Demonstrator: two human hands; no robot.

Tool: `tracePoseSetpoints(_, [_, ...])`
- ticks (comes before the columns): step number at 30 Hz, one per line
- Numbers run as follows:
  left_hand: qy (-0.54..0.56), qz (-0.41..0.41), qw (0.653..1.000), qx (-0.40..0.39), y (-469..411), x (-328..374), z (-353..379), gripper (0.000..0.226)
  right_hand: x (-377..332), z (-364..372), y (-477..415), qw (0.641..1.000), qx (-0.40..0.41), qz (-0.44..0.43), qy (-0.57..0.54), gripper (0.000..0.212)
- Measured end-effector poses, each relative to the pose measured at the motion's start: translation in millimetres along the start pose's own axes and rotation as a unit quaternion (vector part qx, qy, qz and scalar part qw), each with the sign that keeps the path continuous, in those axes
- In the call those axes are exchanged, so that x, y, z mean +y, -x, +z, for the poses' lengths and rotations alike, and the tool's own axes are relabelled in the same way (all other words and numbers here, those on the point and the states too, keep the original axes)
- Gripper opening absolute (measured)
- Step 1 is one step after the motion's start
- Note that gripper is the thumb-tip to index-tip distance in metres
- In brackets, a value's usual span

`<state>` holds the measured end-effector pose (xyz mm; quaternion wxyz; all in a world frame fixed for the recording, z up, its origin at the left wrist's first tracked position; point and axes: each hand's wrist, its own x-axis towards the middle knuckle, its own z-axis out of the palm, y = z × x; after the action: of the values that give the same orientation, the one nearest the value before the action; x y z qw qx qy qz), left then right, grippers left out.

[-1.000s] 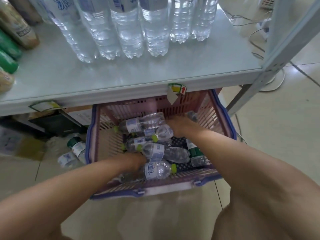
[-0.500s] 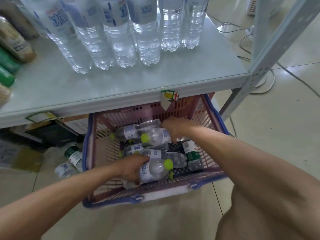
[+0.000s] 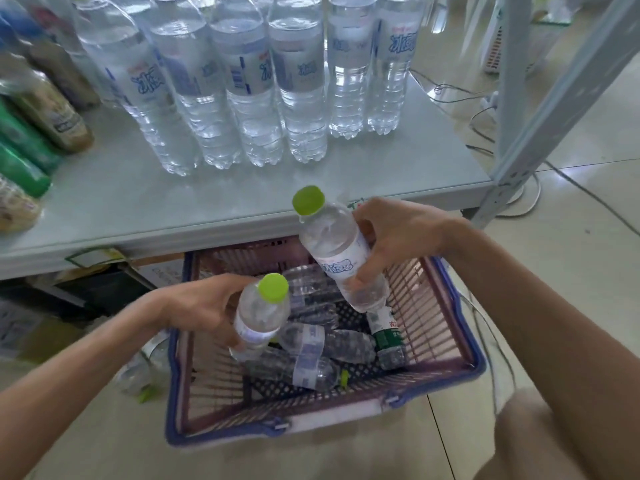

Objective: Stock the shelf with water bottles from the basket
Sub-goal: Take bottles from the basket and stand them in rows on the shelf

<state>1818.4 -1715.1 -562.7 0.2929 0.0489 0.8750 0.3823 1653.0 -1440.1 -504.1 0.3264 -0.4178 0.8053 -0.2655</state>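
A pink basket with a blue rim [image 3: 478, 358] sits on the floor, partly under the grey shelf [image 3: 242, 202]. Several small water bottles [image 3: 329, 344] lie inside it. My left hand [image 3: 204, 306] grips a small green-capped bottle [image 3: 263, 317] above the basket's left side. My right hand [image 3: 391, 233] holds a second green-capped bottle [image 3: 336, 247], tilted, its cap level with the shelf's front edge. A row of large water bottles [image 3: 249, 81] stands at the back of the shelf.
Green and brown drink bottles [image 3: 38, 123] line the shelf's left end. A shelf upright [image 3: 540, 109] rises at right, with cables [image 3: 485, 112] on the floor behind it. Loose bottles [image 3: 145, 365] lie on the floor left of the basket, boxes under the shelf.
Both hands have risen out of the basket, each with a green-capped bottle. The right one has lifted higher, up to the shelf edge. The view has tilted up towards the shelf.
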Motion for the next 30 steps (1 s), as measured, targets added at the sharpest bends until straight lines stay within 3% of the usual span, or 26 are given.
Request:
tracePoseSetpoints(3, [0.009,0.023,1.000,0.001,-3,8,0,0.063,-15,-19,13,0.998,0.030,-0.037,-0.036,0.060])
tracePoseSetpoints(8, [0.041,0.085,0.995,0.015,-9,36,-3,0.052,-24,-60,39,0.979,0.131,-0.078,-0.136,0.058])
tracePoseSetpoints(14, [0.068,0.126,0.979,0.146,-15,90,-41,0.055,-24,-103,46,0.952,0.259,-0.068,-0.146,0.057])
tracePoseSetpoints(16, [0.076,0.139,0.965,0.207,-21,110,-49,0.054,-22,-109,42,0.942,0.292,-0.063,-0.155,0.061])
tracePoseSetpoints(21, [0.185,0.142,0.918,0.321,-45,150,-56,0.058,-6,-114,24,0.905,0.376,-0.062,-0.189,0.046])
tracePoseSetpoints(23, [0.224,0.145,0.894,0.360,-59,163,-58,0.058,6,-115,13,0.882,0.425,-0.051,-0.196,0.055])
tracePoseSetpoints(25, [0.226,0.136,0.873,0.409,-73,175,-61,0.056,18,-117,2,0.865,0.464,-0.032,-0.187,0.067])
tracePoseSetpoints(30, [0.209,0.084,0.837,0.498,-117,184,-69,0.059,29,-111,-13,0.845,0.514,0.010,-0.147,0.065])
